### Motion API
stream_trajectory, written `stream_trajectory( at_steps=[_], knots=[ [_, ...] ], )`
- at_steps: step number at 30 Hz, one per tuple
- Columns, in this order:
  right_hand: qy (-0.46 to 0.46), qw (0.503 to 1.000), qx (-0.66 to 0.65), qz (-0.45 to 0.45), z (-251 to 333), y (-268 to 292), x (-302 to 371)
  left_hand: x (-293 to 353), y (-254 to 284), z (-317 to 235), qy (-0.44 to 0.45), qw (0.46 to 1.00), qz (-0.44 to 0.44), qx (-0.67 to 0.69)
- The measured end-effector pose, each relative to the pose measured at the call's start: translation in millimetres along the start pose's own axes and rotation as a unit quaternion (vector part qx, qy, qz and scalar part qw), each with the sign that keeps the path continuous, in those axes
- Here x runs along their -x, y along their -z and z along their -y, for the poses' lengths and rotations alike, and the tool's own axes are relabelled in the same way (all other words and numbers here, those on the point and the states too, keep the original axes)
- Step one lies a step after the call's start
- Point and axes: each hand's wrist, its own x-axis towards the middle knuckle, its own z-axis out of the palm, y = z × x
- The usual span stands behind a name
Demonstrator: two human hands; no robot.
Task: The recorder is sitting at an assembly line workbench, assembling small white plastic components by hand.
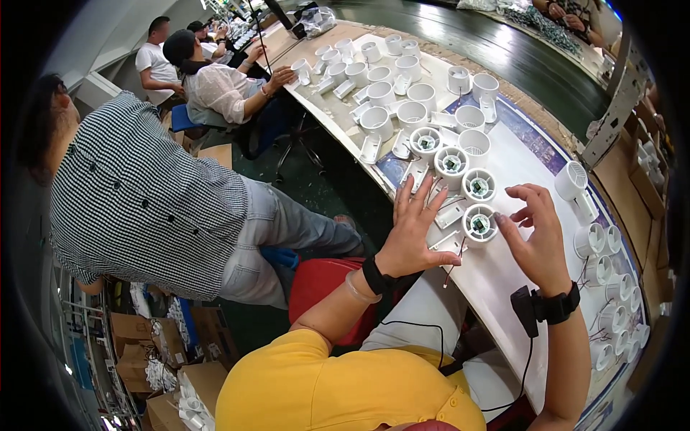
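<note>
Long workbench (503, 273) w/ white top runs diagonally; a dark conveyor belt (460, 32) lies beyond it. Person in checked shirt (136, 194) bends at left, 3 more sit behind. Brown cardboard boxes (154, 359) sit on floor lower left, approx 4, plain, no labels legible. White round housings: 4 w/ green circuit boards face-up in a row, approx 15 more farther along. Left hand (413, 230) flat, fingers spread wide on bench, touching flat white pieces. Right hand (535, 233) open, fingers curled loosely, fingertips at nearest housing (479, 223), between both hands.
</note>
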Motion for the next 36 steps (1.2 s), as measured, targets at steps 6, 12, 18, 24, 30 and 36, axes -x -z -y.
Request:
stream_trajectory(
  at_steps=[6,12,18,24,30,36],
  knots=[
    [-0.020,0.999,-0.014,-0.021,-12,5,-31,3,-5,7,0.007,1.000,0.007,-0.014],
    [-0.012,1.000,0.008,0.009,-17,4,-60,7,-4,3,0.009,1.000,-0.004,-0.002],
    [0.042,0.998,0.045,0.013,-36,-4,-88,8,-10,-2,-0.004,0.998,0.001,0.057],
    [0.020,0.996,0.075,0.042,-31,-31,-123,9,-1,3,0.004,0.999,-0.012,0.050],
    [0.133,0.972,0.192,-0.040,-55,-48,-133,5,-7,3,-0.007,0.999,-0.017,0.050],
    [0.088,0.977,0.191,0.040,-62,-54,-141,12,1,1,0.005,0.999,-0.009,0.034]
  ],
)
